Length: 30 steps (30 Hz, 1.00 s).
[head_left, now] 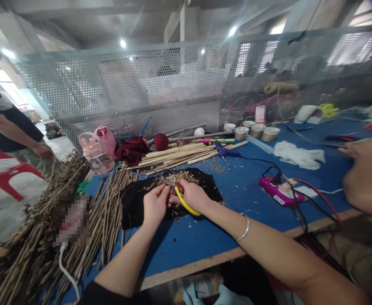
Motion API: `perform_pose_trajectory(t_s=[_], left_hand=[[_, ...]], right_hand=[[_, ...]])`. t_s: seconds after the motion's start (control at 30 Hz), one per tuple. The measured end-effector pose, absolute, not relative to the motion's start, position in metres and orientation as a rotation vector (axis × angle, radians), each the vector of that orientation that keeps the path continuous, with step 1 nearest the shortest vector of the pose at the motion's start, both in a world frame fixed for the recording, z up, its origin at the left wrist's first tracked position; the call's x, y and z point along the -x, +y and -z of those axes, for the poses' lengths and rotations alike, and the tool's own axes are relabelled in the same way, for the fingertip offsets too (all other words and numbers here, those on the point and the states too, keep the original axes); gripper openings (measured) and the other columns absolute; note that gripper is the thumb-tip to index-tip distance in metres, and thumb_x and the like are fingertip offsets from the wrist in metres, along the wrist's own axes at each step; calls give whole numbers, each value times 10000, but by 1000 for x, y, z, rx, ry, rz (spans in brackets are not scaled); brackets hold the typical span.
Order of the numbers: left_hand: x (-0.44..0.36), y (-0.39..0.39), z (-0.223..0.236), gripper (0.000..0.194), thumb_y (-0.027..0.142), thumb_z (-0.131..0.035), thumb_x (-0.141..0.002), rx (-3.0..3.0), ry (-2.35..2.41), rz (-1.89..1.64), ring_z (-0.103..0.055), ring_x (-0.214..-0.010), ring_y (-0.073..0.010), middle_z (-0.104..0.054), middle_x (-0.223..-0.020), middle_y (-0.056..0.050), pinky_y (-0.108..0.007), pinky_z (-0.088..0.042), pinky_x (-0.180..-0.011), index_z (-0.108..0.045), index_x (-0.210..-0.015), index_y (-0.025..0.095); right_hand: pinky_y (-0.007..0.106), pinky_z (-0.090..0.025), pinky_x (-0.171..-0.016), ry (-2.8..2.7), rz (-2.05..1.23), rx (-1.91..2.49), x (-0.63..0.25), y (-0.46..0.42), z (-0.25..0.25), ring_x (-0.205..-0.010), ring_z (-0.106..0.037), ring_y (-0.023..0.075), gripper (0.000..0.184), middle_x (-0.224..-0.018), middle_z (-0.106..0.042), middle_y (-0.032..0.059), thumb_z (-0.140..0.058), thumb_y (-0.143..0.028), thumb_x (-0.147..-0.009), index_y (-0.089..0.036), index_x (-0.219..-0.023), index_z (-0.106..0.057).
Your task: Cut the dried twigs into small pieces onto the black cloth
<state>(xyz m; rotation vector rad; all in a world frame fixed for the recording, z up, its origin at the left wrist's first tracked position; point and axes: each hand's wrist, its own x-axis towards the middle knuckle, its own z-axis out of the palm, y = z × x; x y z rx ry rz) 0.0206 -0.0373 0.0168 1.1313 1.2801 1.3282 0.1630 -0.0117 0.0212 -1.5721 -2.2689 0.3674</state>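
Observation:
My right hand (194, 197) is closed around a pair of scissors (185, 204) with yellow handles, whose metal blades point up and to the left. Close beside it, my left hand (155, 204) has its fingertips pinched together; whatever lies between them is too small to make out. Both hands are over a black cloth (131, 208) spread on the blue table. Short cut plant bits (186, 174) are heaped on that cloth, just behind the blades. To the left of the cloth lie many thin dry stalks (108, 214).
Behind the cloth are pale sticks (176, 153), a blue glue gun (225, 151), dark red yarn (161, 142) and a pink bag (98, 148). On the right are a magenta power strip (279, 192) with cables, white gloves (298, 154), paper cups (271, 133) and another person's arm (368, 182).

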Motion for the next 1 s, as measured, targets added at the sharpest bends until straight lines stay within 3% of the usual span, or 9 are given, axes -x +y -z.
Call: perform_pose_trajectory(t_s=[0.63, 0.87, 1.0], left_hand=[[-20, -36, -16, 354, 395, -589, -729, -1062, 1318, -1302, -577, -552, -112, -664, -753, -52, -190, -466, -429, -641, -969, 141], [-21, -38, -19, 376, 428, -509, -776, -1048, 1325, -1274, -572, -492, -112, -630, -698, -36, -167, -407, -356, -568, -1024, 152], [-21, -37, -18, 388, 454, -467, -795, -1112, 1304, -1309, -476, -372, -73, -561, -593, 9, -139, -303, -292, -532, -1023, 147]], right_hand=[[247, -326, -538, -2270, -332, 1614, -167, -5, -24, -689, -607, 200, 552, -754, -639, 48, -482, -720, -659, -203, -848, -529], [250, -332, -548, -2283, -311, 1648, -171, 0, -24, -697, -605, 205, 552, -754, -634, 48, -496, -717, -648, -207, -853, -534], [247, -330, -544, -2316, -316, 1633, -172, 2, -25, -693, -608, 204, 543, -749, -636, 48, -503, -706, -652, -204, -857, -535]])
